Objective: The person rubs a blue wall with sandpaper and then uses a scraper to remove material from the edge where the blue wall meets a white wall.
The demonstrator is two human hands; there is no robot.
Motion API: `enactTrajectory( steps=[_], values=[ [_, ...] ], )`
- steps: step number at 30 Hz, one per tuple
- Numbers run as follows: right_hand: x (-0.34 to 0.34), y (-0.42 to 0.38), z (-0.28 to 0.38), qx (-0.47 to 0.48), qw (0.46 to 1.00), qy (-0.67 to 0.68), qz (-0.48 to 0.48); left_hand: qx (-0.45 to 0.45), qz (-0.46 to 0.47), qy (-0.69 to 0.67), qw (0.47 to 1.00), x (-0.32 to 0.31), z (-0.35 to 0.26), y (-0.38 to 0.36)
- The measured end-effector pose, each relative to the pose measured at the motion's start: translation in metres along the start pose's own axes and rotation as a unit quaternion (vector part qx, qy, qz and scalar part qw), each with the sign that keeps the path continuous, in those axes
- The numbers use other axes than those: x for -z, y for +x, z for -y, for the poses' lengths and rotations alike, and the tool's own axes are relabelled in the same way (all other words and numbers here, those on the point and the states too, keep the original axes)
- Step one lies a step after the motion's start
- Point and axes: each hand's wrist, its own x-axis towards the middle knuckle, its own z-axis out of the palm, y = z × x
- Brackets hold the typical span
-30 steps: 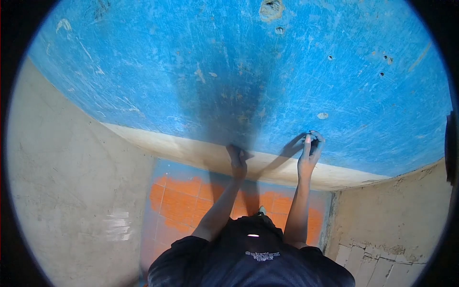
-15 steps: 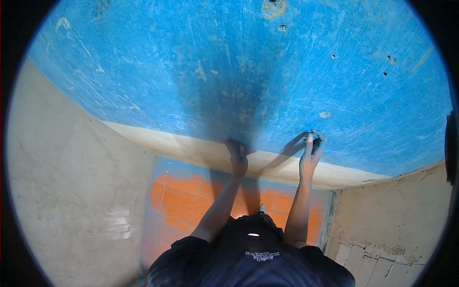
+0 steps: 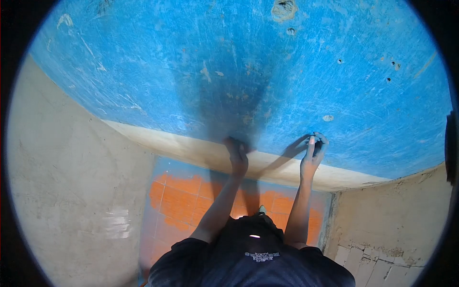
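In front of me rises a scuffed blue wall (image 3: pixel 158 86) with a cream band (image 3: pixel 191 144) along its bottom. My left hand (image 3: pixel 237 157) is close to the lower wall, in the shadow, its fingers bent in; whatever they may grip is too dark to see. Farther right, my right hand (image 3: pixel 314 152) is at the lower edge of the blue paint. Its thumb and fingers curl together around a dark gap, and anything inside them is hidden. Pale scratches and chipped spots cover the blue surface.
Orange tiles (image 3: pixel 180 198) with a greyish, dusty border form the floor below. A grey wall (image 3: pixel 62 158) stands on the left, a rough beige wall (image 3: pixel 392 210) on the right. Several holes, one a large chipped hole (image 3: pixel 285 8), mark the blue wall.
The view has tilted slightly, so the wall marks appear a little lower and farther right. Both hands stay in nearly the same places, with the same curled grip.
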Motion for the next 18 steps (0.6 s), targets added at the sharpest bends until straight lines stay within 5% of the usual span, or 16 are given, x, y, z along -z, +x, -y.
enactTrajectory(
  steps=[4,7,11,18],
  values=[
    [0.004,0.001,-0.009,0.025,0.999,-0.031,0.012,0.047,-0.078,-0.091,0.992,0.001,-0.025,-0.004],
    [0.004,0.000,-0.010,0.030,0.999,-0.020,0.010,0.026,-0.177,-0.023,0.984,0.001,-0.040,0.034],
    [0.001,-0.001,-0.007,0.021,0.999,-0.032,0.001,-0.033,-0.133,-0.017,0.990,0.046,-0.092,0.082],
    [0.001,-0.002,-0.009,0.044,0.998,-0.045,0.009,0.072,-0.060,-0.076,0.993,-0.014,0.012,-0.034]
  ],
)
